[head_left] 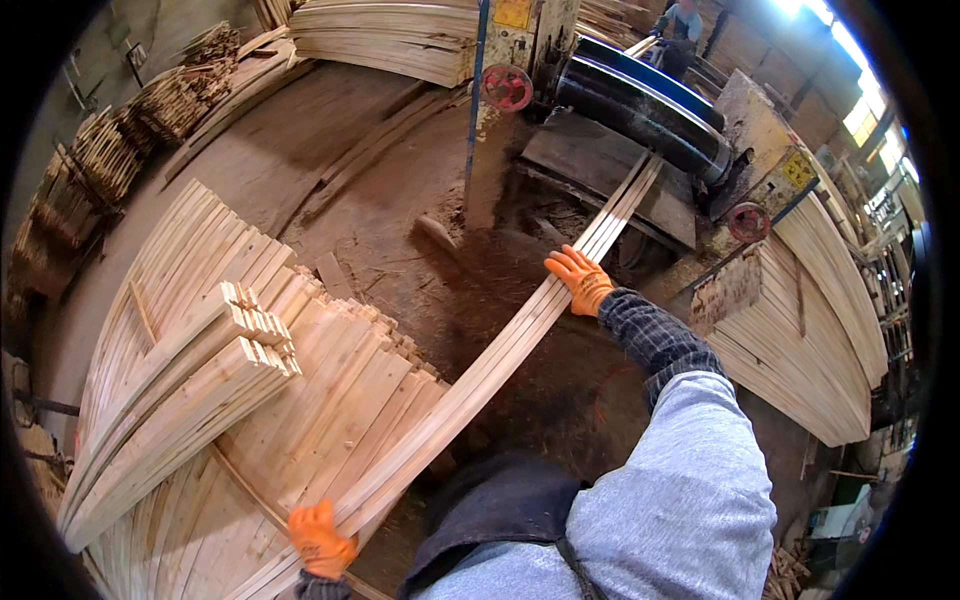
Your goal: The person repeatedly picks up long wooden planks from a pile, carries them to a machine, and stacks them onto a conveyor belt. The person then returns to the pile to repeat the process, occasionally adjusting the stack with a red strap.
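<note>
Several long, pale wooden strips [524, 325] lie side by side, running from the lower left up to the machine. Their far ends rest on its dark metal infeed plate [570, 155], at the black roller [640, 110]. My left hand [322, 540], in an orange glove, is closed around the near part of the strips. Farther along, my right hand [582, 280], also orange-gloved, lies across the top of the strips with its fingers stretched out over their left edge. Its thumb is hidden. Beneath the strips on the left spreads a large stack of boards [330, 400].
A smaller bundle of grooved strips [200, 390] sits on that stack. Tall board stacks [800, 350] stand at the right and back left [390, 40]. Red handwheels [506, 88] flank the machine. Beyond it, a person [682, 30] stands. Scraps litter the brown floor [400, 170].
</note>
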Demonstrator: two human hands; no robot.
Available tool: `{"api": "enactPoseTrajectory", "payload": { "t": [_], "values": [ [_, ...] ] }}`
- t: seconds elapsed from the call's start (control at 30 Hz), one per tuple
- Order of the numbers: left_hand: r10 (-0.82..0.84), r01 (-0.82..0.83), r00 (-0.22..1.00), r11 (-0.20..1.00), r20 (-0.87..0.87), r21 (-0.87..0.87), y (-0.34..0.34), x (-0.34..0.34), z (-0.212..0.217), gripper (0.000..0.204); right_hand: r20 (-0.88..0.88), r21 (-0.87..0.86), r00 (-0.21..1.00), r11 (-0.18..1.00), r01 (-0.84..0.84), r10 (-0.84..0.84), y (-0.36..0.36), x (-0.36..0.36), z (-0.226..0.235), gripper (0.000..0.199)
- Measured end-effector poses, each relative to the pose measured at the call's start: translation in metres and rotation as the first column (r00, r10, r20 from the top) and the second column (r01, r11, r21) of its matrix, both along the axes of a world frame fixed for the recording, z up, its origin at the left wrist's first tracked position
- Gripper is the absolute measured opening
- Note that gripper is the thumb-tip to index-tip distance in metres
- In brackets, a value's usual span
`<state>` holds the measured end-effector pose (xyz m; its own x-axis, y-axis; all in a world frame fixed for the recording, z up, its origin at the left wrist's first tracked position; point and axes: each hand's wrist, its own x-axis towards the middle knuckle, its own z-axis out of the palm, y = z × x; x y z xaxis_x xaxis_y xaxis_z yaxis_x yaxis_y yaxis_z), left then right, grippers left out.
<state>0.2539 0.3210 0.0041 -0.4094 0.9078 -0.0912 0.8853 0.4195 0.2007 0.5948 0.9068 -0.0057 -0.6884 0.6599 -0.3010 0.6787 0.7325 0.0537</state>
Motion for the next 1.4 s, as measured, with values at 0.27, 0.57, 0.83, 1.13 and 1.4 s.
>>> {"api": "enactPoseTrajectory", "payload": {
  "t": [0.27,0.57,0.83,1.13,1.4],
  "values": [
    [-0.025,0.016,0.997,0.993,0.068,0.119,0.156,0.084,-0.039,0.081,-0.244,-0.007,0.754,0.776,-0.630,0.610,-0.055,-0.051,-0.018,0.102],
    [-0.021,0.005,0.999,0.931,0.038,0.365,0.167,0.113,-0.015,0.086,-0.268,-0.084,0.758,0.769,-0.634,0.595,-0.062,-0.061,-0.018,0.092],
    [0.201,-0.161,0.961,0.966,-0.192,0.203,-0.042,0.051,-0.016,0.085,-0.314,0.162,0.835,0.892,-0.423,0.453,0.022,-0.014,-0.042,0.088],
    [0.287,-0.288,0.958,0.947,0.025,0.144,0.060,0.091,-0.017,0.083,-0.479,0.048,0.504,0.594,-0.803,0.719,-0.101,-0.098,-0.007,0.089],
    [0.222,-0.214,0.975,0.924,0.011,0.317,0.140,0.099,-0.040,0.094,-0.445,0.015,0.434,0.491,-0.871,0.783,-0.203,-0.170,-0.025,0.095]
  ]
}}
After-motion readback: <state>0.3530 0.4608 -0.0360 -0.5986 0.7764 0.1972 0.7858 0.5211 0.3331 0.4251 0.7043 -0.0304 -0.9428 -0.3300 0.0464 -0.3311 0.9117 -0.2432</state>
